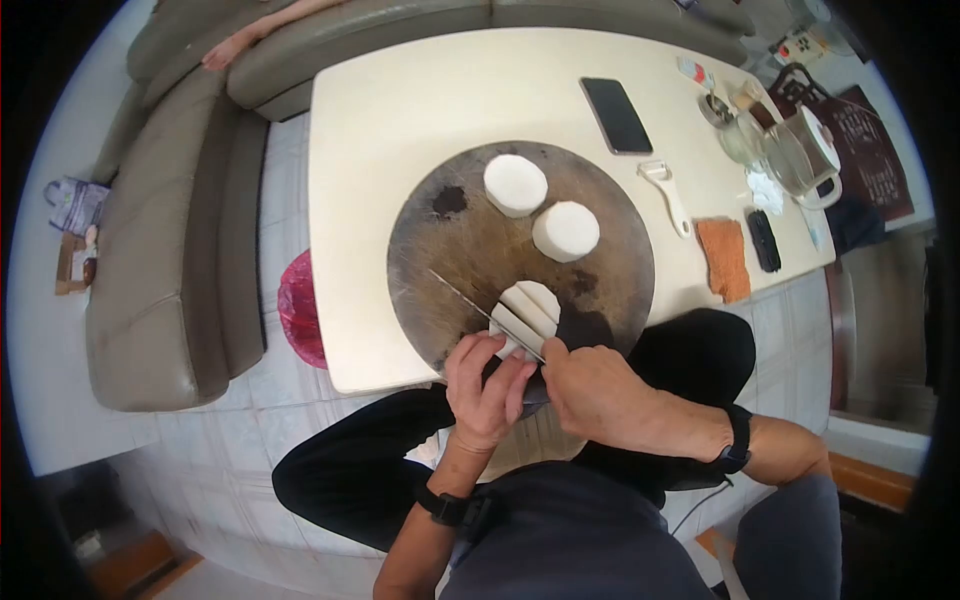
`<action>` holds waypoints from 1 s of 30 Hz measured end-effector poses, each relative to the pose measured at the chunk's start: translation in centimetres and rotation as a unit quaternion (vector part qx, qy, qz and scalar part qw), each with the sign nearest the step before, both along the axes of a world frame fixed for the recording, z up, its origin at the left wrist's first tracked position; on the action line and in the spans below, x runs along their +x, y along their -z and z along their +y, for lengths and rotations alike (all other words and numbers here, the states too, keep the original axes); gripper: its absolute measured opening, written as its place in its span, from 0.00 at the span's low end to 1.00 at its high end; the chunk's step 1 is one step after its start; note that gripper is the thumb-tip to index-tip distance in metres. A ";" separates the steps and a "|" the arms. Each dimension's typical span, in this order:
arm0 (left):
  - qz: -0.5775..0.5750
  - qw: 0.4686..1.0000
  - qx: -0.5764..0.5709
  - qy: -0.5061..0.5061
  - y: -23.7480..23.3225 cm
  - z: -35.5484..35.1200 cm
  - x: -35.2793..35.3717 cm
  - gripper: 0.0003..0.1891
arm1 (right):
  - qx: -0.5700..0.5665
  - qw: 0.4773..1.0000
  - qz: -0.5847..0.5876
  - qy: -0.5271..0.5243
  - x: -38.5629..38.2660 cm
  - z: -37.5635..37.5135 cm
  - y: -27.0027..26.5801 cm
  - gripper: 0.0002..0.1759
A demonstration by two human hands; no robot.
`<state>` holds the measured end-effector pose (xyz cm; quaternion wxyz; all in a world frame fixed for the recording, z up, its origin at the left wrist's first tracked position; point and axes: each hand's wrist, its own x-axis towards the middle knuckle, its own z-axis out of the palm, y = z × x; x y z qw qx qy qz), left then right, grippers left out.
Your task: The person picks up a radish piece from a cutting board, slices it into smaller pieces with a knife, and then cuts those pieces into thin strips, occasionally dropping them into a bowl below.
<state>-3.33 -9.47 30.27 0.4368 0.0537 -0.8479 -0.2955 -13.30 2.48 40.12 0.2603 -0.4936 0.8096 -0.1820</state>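
Left hand (pixel 487 385) pressing radish (pixel 532 305), right hand (pixel 600 395) gripping knife (pixel 468 298), round board (pixel 470 235), cream table (pixel 400 110), sofa (pixel 170 260)

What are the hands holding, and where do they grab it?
The right hand holds a knife by its handle; the left hand steadies the sliced white radish piece at its near end.

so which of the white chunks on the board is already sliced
The chunk at the board's near edge, steadied by the left hand, with the knife across it: it is split into slabs. The two farther chunks are whole rounds.
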 end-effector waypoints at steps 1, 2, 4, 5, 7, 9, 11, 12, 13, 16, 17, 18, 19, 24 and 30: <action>-0.001 1.000 0.005 0.003 0.0 0.0 -0.1 0.17 | 0.001 1.000 0.003 0.004 -0.1 0.1 0.2 0.11; -0.005 1.000 0.008 0.007 -0.1 -0.1 0.0 0.17 | 0.000 1.000 0.004 0.009 -0.1 0.1 0.3 0.11; -0.014 1.000 -0.007 0.003 0.0 -0.2 0.1 0.19 | -0.005 1.000 -0.014 0.019 -0.4 0.1 0.3 0.11; -0.022 1.000 -0.009 0.005 -0.1 -0.2 0.1 0.20 | 0.003 0.999 -0.033 0.035 -0.7 0.2 0.3 0.11; -0.032 0.999 -0.017 0.002 -0.4 0.0 0.2 0.22 | -0.031 0.997 -0.052 0.056 -1.2 0.7 1.0 0.11; -0.049 0.999 0.000 -0.011 -0.4 0.1 0.2 0.24 | -0.067 0.992 -0.073 0.076 -1.5 1.1 1.9 0.11; -0.054 0.998 -0.020 -0.020 -0.5 0.1 0.1 0.28 | -0.127 0.984 -0.071 0.104 -1.2 1.8 2.7 0.12; -0.054 0.998 -0.008 -0.020 -0.7 0.2 0.1 0.32 | -0.137 0.983 -0.069 0.100 -1.0 2.1 2.8 0.12; -0.054 0.998 0.005 -0.019 -0.9 0.2 0.1 0.35 | -0.153 0.979 -0.076 0.107 -0.9 2.4 2.8 0.11; -0.070 0.997 -0.006 -0.022 -1.1 0.2 0.2 0.41 | -0.183 0.969 -0.100 0.129 -1.0 3.4 1.7 0.11; -0.065 0.998 -0.013 -0.023 -1.1 0.2 0.2 0.41 | -0.186 0.965 -0.118 0.143 -1.2 3.9 1.1 0.11; -0.074 0.997 -0.007 -0.029 -0.9 0.2 0.2 0.43 | -0.197 0.955 -0.156 0.156 -1.3 4.4 0.7 0.09; -0.083 0.996 0.001 -0.035 -0.7 0.3 0.2 0.45 | -0.200 0.956 -0.152 0.153 -1.5 5.0 0.4 0.09; -0.100 0.994 -0.005 -0.036 -0.9 0.2 0.0 0.41 | -0.258 0.896 -0.280 0.227 -2.6 7.6 0.3 0.07; -0.116 0.975 0.189 -0.018 -1.5 0.7 0.6 0.30 | -0.328 0.839 -0.341 0.270 -2.9 8.8 1.5 0.06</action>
